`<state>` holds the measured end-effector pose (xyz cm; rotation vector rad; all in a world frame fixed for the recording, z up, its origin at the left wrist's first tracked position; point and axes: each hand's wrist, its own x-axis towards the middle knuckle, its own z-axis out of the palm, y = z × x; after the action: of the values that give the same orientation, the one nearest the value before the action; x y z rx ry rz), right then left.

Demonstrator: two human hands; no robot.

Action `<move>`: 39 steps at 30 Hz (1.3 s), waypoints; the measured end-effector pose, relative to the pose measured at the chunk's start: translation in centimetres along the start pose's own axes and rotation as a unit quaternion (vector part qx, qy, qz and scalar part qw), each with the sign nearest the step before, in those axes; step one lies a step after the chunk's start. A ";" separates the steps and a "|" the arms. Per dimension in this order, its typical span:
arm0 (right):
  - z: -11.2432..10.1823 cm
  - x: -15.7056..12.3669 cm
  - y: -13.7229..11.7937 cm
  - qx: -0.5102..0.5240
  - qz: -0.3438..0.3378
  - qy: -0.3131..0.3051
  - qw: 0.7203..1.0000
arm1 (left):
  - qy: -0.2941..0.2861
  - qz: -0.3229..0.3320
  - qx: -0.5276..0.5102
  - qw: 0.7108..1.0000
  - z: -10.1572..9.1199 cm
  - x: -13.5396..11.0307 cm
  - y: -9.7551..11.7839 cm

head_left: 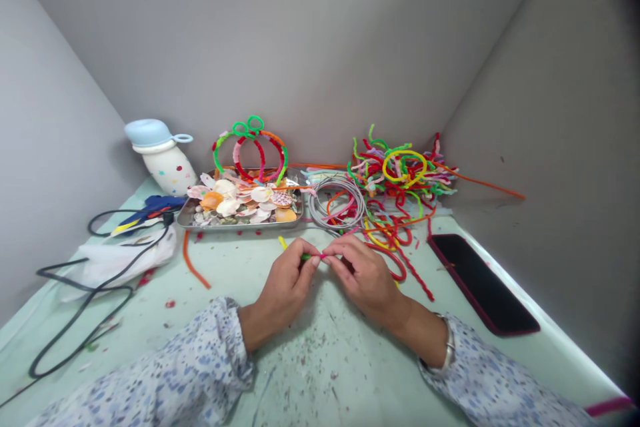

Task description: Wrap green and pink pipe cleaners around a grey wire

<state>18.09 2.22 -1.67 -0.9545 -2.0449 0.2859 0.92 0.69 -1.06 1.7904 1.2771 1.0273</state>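
Note:
My left hand [290,280] and my right hand [370,280] meet fingertip to fingertip above the middle of the table. Between them they pinch a thin pipe cleaner [283,242], whose yellow-green end pokes out past my left fingers. A short pink bit shows where the fingertips come together; whether it is a second pipe cleaner I cannot tell. Most of the piece is hidden by my fingers. Just behind my hands lie a coil of grey wire [312,203] and loose red pipe cleaners [423,283].
A metal tray [240,227] of seashells stands at the back, with colourful pipe-cleaner rings [286,155] above it. To the left are a white bottle [167,170], a black cable [75,313] and a plastic bag [120,263]. A pipe-cleaner heap [405,167] and a phone [485,283] lie right.

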 end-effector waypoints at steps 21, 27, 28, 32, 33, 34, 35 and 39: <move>-0.4 0.3 -0.8 0.116 0.120 -0.037 0.985 | 0.015 0.051 0.042 0.998 0.1 -0.2 0.2; -0.1 0.3 -0.6 0.152 0.164 -0.042 0.974 | 0.011 0.051 0.067 0.996 0.1 -0.1 0.3; -0.1 0.3 -0.5 0.159 0.165 -0.045 0.972 | 0.010 0.051 0.067 0.996 0.2 -0.1 0.3; -0.1 0.4 -0.3 0.176 0.163 -0.053 0.969 | 0.009 0.050 0.071 0.996 0.2 -0.1 0.3; -0.1 0.4 -0.2 0.179 0.163 -0.058 0.968 | 0.009 0.051 0.072 0.996 0.2 -0.1 0.3; -0.1 0.4 -0.2 0.182 0.164 -0.062 0.967 | 0.008 0.050 0.073 0.996 0.2 -0.1 0.3; -0.1 0.4 -0.2 0.182 0.164 -0.063 0.967 | 0.008 0.049 0.071 0.996 0.2 -0.1 0.2; -0.1 0.5 -0.3 0.143 0.134 -0.035 0.980 | 0.015 0.039 0.054 0.998 0.2 -0.1 0.1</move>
<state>17.85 2.30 -1.14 -1.0474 -1.8712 0.7465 1.09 0.55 -1.07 1.9274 1.3118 1.0492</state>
